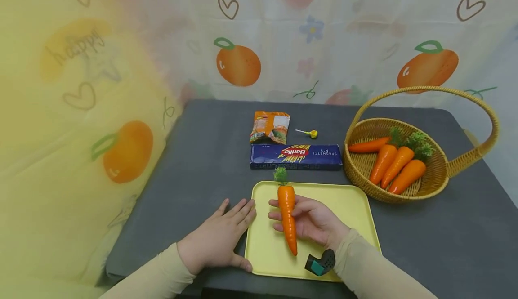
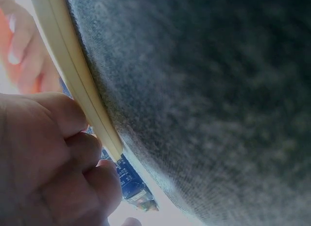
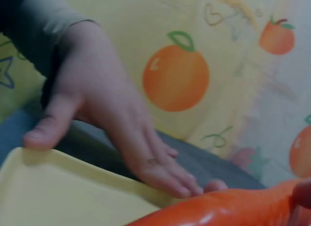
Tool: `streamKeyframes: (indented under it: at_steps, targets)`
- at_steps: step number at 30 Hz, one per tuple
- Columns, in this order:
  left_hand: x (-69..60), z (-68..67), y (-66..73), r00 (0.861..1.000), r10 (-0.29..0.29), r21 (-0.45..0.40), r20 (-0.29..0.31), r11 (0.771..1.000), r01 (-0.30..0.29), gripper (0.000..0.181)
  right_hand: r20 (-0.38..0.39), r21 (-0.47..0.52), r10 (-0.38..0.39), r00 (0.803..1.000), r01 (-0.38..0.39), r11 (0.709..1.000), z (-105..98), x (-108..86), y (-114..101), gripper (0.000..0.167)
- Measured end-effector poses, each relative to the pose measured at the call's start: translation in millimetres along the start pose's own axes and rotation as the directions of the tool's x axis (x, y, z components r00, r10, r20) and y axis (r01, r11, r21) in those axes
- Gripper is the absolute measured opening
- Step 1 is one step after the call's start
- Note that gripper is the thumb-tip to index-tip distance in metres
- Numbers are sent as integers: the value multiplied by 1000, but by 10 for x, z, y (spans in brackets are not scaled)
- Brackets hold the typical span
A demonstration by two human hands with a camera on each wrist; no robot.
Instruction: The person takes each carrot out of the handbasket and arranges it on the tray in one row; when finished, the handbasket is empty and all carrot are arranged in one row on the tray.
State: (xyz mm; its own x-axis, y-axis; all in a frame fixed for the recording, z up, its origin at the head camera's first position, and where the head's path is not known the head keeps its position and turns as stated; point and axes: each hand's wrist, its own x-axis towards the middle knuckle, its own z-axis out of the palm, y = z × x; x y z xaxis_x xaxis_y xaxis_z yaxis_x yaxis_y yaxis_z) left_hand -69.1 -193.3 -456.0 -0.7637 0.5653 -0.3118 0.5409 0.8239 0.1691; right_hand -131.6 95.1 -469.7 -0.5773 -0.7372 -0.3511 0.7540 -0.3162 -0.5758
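An orange carrot (image 1: 288,218) with a green leafy top is held upright over the yellow tray (image 1: 348,227), its tip toward me. My right hand (image 1: 317,222) grips it between thumb and fingers. In the right wrist view the carrot (image 3: 228,210) crosses the bottom edge. My left hand (image 1: 218,238) lies against the tray's left rim, fingers extended and thumb spread near the front corner. The right wrist view also shows this left hand (image 3: 114,104) along the rim. The left wrist view shows its knuckles beside the tray edge (image 2: 80,75).
Right of the tray stands a wicker basket (image 1: 356,173) with a tall handle, holding several carrots (image 1: 398,164). Behind the tray lie a blue spaghetti box (image 1: 267,155), an orange snack packet (image 1: 265,123) and a yellow lollipop (image 1: 313,134). A dark grey cloth (image 1: 194,155) covers the table.
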Motion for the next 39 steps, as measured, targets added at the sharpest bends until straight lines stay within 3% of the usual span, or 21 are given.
streamKeyframes:
  at_steps: [7,18,28,33,39]
  targets:
    - [11,-9,3,999,-30,3,19,1000,30,134,-101,-31,31,994,-34,999,115,27,164,77]
    - [31,-28,17,998,-55,-10,22,998,55,139,-133,-54,-3,991,-5,999,251,-91,216,80]
    - [41,-18,15,996,-77,-28,34,997,78,142,-132,-91,42,990,-54,994,308,-183,242,84]
    - [42,-13,3,997,-65,-31,29,997,66,142,-128,-148,5,992,-24,989,262,-271,18,80]
    - [47,-20,-2,997,-66,-42,42,997,67,143,-58,-217,-113,992,98,971,182,-532,-548,71]
